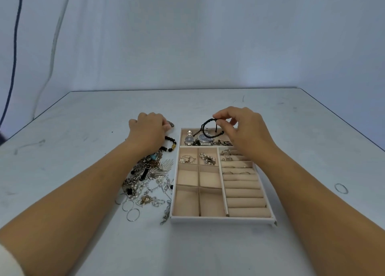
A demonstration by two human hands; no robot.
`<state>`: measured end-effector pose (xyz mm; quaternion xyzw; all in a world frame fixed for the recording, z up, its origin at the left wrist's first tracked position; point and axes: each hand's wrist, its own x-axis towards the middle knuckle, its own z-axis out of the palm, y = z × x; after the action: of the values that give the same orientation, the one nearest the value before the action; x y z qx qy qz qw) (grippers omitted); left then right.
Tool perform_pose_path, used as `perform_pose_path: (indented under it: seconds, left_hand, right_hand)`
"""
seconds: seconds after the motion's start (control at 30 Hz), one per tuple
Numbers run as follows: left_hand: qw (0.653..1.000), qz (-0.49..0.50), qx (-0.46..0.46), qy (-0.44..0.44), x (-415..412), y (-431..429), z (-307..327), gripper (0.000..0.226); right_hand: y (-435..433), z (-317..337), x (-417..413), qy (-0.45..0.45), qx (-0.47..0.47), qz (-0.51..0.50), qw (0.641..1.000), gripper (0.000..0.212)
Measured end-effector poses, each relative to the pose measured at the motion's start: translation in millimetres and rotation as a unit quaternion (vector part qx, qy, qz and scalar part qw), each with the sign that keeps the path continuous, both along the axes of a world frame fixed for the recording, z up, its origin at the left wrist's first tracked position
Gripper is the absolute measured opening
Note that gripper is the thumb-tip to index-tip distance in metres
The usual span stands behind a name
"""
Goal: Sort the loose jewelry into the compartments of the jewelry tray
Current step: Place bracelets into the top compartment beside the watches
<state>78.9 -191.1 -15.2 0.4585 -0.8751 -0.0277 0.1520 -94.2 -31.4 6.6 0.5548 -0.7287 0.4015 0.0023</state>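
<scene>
The right hand (243,128) pinches a black braided cord bracelet (210,128) between thumb and fingertips. The bracelet hangs just above the far long compartment of the jewelry tray (220,219), where two watches (195,139) lie, their dials too small to read. The left hand (148,130) rests knuckles-up with fingers curled down onto a small dark piece (170,123) on the counter (83,151); the back of the hand hides whether it is gripped. The loose jewelry (150,178) is heaped just beside the tray's left wall, under the left wrist. The tray sits mid-counter, well apart from the far and right edges, and its near square compartments hold nothing.
</scene>
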Motion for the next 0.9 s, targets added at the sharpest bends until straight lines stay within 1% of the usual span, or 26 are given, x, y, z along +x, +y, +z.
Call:
perform_pose_path:
  seconds: [0.13, 0.23, 0.3, 0.4, 0.5, 0.7, 0.8, 0.9]
  left_hand:
    - [0.991, -0.045, 0.000, 0.127, 5, 5, 8, 0.012]
    - [0.970, -0.101, -0.025, 0.217, 10, 13, 14, 0.009]
    - [0.957, -0.126, -0.034, 0.259, 10, 20, 18, 0.011]
    - [0.944, -0.154, -0.027, 0.290, 7, 31, 25, 0.015]
    - [0.930, -0.189, 0.002, 0.315, 1, 45, 34, 0.019]
    - [0.904, -0.219, 0.071, 0.361, -22, 70, 45, 0.020]
    - [0.889, -0.231, 0.112, 0.379, -36, 78, 43, 0.020]
    - [0.890, -0.233, 0.140, 0.366, -48, 81, 34, 0.019]
  right_hand:
    - [3, 3, 2, -0.018, -0.019, 0.009, 1.000, 0.015]
    - [5, 4, 3, -0.038, -0.034, 0.014, 0.999, 0.016]
    - [6, 4, 2, -0.038, -0.039, 0.015, 0.998, 0.016]
    - [10, 11, -2, -0.033, -0.050, 0.012, 0.998, 0.015]
    - [17, 22, -13, -0.014, -0.055, -0.008, 0.998, 0.014]
    - [28, 31, -38, 0.046, -0.007, -0.051, 0.998, 0.015]
    - [33, 24, -45, 0.041, -0.015, -0.068, 0.997, 0.014]
    - [38, 14, -48, 0.030, -0.023, -0.073, 0.997, 0.013]
